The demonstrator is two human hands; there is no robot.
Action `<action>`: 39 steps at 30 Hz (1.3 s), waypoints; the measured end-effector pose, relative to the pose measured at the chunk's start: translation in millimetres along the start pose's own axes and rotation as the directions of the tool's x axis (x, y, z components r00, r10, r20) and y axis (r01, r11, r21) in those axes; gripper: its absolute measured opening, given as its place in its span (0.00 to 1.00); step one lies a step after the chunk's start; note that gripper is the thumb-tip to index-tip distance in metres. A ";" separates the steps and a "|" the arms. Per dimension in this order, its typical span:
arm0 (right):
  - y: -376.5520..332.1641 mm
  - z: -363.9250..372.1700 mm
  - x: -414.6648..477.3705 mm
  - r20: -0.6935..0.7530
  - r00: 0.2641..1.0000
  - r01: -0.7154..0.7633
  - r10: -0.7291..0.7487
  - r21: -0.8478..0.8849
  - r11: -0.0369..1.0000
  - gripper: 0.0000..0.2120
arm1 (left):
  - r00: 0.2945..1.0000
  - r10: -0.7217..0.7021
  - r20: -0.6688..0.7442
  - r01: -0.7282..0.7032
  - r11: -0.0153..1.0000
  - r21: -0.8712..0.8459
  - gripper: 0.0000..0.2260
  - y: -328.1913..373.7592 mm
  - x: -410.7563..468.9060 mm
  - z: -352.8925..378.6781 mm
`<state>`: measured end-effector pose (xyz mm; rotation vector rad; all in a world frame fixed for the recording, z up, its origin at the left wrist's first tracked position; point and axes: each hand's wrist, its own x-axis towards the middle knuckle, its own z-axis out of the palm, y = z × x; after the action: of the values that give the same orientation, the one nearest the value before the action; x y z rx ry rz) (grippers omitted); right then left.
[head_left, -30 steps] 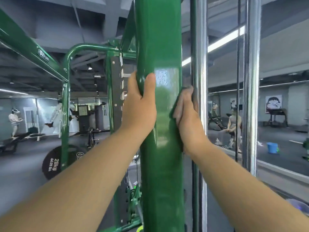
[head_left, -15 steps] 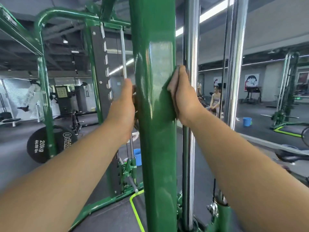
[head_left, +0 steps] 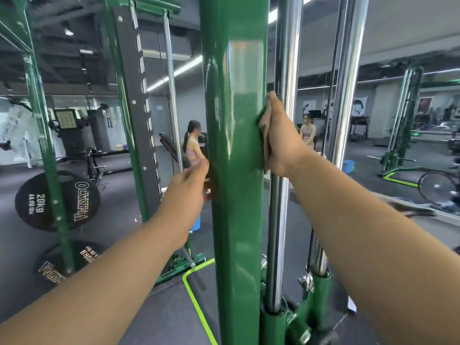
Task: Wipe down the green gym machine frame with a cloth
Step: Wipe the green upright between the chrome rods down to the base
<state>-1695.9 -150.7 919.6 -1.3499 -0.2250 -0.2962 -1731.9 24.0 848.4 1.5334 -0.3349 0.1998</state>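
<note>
Right hand (head_left: 278,138) flat, grip wide, pressing cloth (head_left: 262,120) to green post (head_left: 236,170), left hand (head_left: 189,185) grip curled round post's far edge

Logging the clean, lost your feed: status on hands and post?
Right hand flat, pressing green cloth on green post, right side. Left hand at post's left edge, fingers hidden. Chrome rod close behind right hand.

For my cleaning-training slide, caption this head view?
Right hand presses a cloth against the green post; left hand steadies its other side.
</note>
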 end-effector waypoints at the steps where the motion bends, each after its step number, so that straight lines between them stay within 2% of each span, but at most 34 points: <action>1: 9.0 2.5 -6.9 -0.016 0.999 -0.040 0.039 -0.016 0.999 0.37 | 1.000 0.006 0.016 -0.006 1.000 -0.024 0.12 -1.4 -1.8 0.3; 3: 39.6 2.4 -23.3 -0.095 0.993 -0.073 0.070 -0.037 0.997 0.39 | 0.999 0.038 0.027 -0.037 0.999 -0.034 0.12 -4.5 -3.8 -0.2; 4: 56.1 0.2 -32.8 -0.137 0.990 -0.058 0.044 -0.100 0.993 0.38 | 0.998 0.058 0.024 -0.057 0.998 -0.026 0.13 -5.6 -4.5 0.1; 6: 73.8 0.8 -60.4 -0.193 0.980 0.013 -0.046 -0.165 0.986 0.29 | 0.996 0.088 -0.001 -0.088 0.996 0.007 0.16 -7.2 -3.8 2.2; 7: 75.8 1.9 -72.2 -0.174 0.979 0.072 -0.109 -0.206 0.976 0.26 | 0.995 0.102 -0.020 -0.101 0.995 0.018 0.17 -6.0 -4.3 4.2; 8: 74.6 3.5 -74.2 -0.150 0.970 0.139 -0.190 -0.297 0.945 0.15 | 0.993 0.115 -0.029 -0.115 0.993 0.019 0.17 -4.7 -5.0 6.7; 9: 61.6 7.5 -76.5 -0.133 0.948 0.216 -0.289 -0.398 0.892 0.26 | 0.991 0.127 -0.034 -0.127 0.992 0.016 0.15 -3.2 -5.7 9.4; 10: 47.6 12.0 -69.1 -0.110 0.925 0.277 -0.363 -0.459 0.844 0.22 | 0.990 0.132 -0.041 -0.131 0.991 0.018 0.13 -1.0 -6.1 12.1; 13: 3.3 32.0 -56.8 0.051 0.780 0.500 -0.623 -0.650 0.573 0.26 | 0.992 0.086 -0.093 -0.093 0.993 -0.072 0.12 1.3 -5.6 17.1; 15: 8.9 32.7 -45.3 0.140 0.672 0.535 -0.727 -0.771 0.346 0.27 | 0.993 0.072 -0.096 -0.081 0.992 -0.101 0.12 -0.2 -5.2 16.1; 17: 47.6 20.1 -49.1 0.199 0.617 0.518 -0.762 -0.831 0.203 0.27 | 0.995 0.064 -0.076 -0.075 0.987 -0.143 0.12 -3.2 -6.0 12.1; 20: 127.2 -6.9 -84.7 0.378 0.617 0.517 -0.690 -0.856 -0.008 0.27 | 0.998 0.052 -0.034 -0.059 0.969 -0.242 0.12 -5.9 -11.9 7.2; 23: 135.6 -21.9 -85.0 0.497 0.628 0.544 -0.599 -0.830 -0.119 0.26 | 0.996 0.057 -0.063 -0.070 0.967 -0.244 0.11 -8.4 -18.3 9.2; 25: 93.9 -12.5 -67.3 0.508 0.598 0.566 -0.621 -0.815 -0.122 0.25 | 0.980 0.097 -0.177 -0.131 0.972 -0.194 0.10 -4.9 -24.0 14.5; 26: 67.0 -4.5 -58.5 0.494 0.584 0.586 -0.644 -0.806 -0.087 0.25 | 0.954 0.152 -0.258 -0.194 0.971 -0.142 0.10 -2.3 -25.7 18.1; 28: 29.0 16.2 -54.5 0.456 0.599 0.662 -0.658 -0.745 0.087 0.26 | 0.905 0.284 -0.318 -0.328 0.940 -0.096 0.06 4.2 -31.4 21.7; 30: 14.3 29.3 -62.2 0.481 0.595 0.763 -0.644 -0.590 0.265 0.26 | 0.894 0.356 -0.270 -0.380 0.924 -0.039 0.09 16.0 -36.6 27.6; 32: 19.2 29.4 -74.3 0.495 0.585 0.803 -0.642 -0.463 0.375 0.25 | 0.913 0.323 -0.248 -0.347 0.936 -0.058 0.06 27.9 -34.2 29.6; 34: 25.0 22.2 -80.3 0.409 0.616 0.783 -0.674 -0.410 0.467 0.26 | 0.903 0.263 -0.341 -0.304 0.950 -0.070 0.04 37.8 -24.4 19.9; 36: 26.5 13.6 -78.2 0.319 0.645 0.745 -0.695 -0.468 0.476 0.26 | 0.848 0.256 -0.465 -0.300 0.954 -0.023 0.09 42.4 -13.8 7.0; 37: 27.0 11.7 -76.2 0.323 0.660 0.722 -0.679 -0.521 0.455 0.25 | 0.810 0.283 -0.514 -0.300 0.953 0.051 0.13 39.7 -9.0 1.0; 39: 28.5 11.3 -73.5 0.361 0.680 0.689 -0.638 -0.613 0.386 0.25 | 0.792 0.355 -0.496 -0.268 0.933 0.240 0.16 37.8 -3.6 1.9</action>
<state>-1755.4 -128.3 871.6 -2.0148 -0.7984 -1.1397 -1748.0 23.7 882.8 1.4979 -0.1237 0.9217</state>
